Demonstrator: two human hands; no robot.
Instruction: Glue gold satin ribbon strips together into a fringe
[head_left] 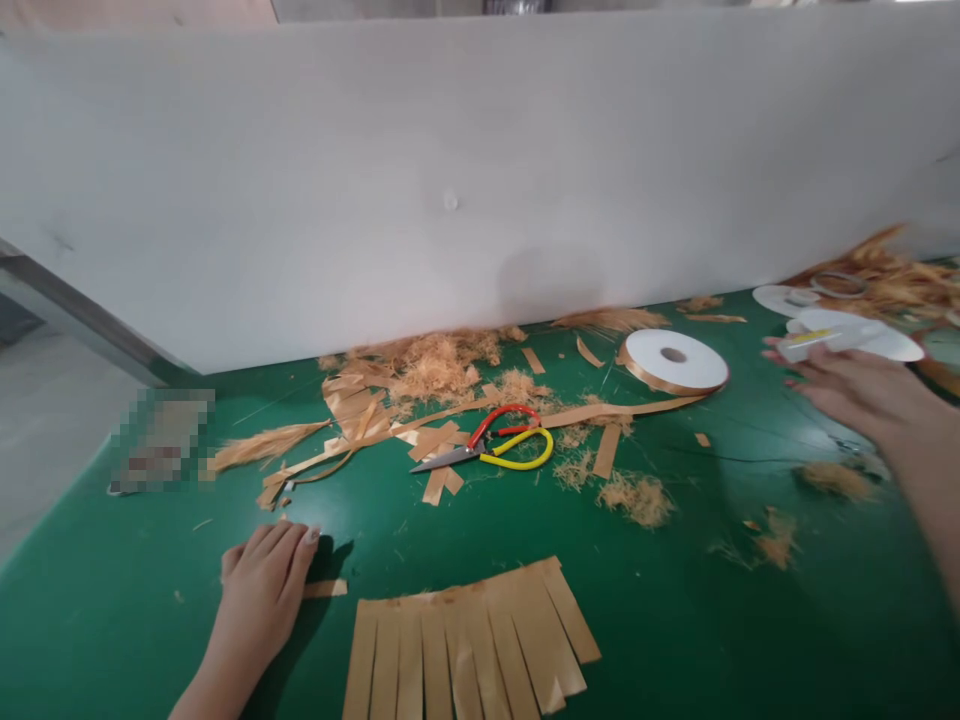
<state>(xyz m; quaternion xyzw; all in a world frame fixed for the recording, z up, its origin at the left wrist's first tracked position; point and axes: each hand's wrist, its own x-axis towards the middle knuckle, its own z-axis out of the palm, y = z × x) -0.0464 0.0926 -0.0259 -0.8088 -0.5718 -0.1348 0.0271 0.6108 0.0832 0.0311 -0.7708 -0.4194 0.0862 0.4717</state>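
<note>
My left hand (266,580) rests low over the left of the table with its fingers curled together; whatever they hold, if anything, is hidden. A short tan ribbon strip (326,589) sticks out beside it. Far to the right, my right hand (855,385) has its fingers around a small clear item with a yellow mark (817,340), its kind unclear. White discs (877,335) lie just behind that hand. Between the hands, at the near edge, lies a row of tan ribbon strips (465,640) joined along the top.
Scissors (517,437) with one red and one yellow handle lie mid-table among ribbon scraps and frayed fibres (435,365). A ribbon roll (675,360) lies behind them, its tail running left. A white panel (450,180) stands along the back of the green table (675,640).
</note>
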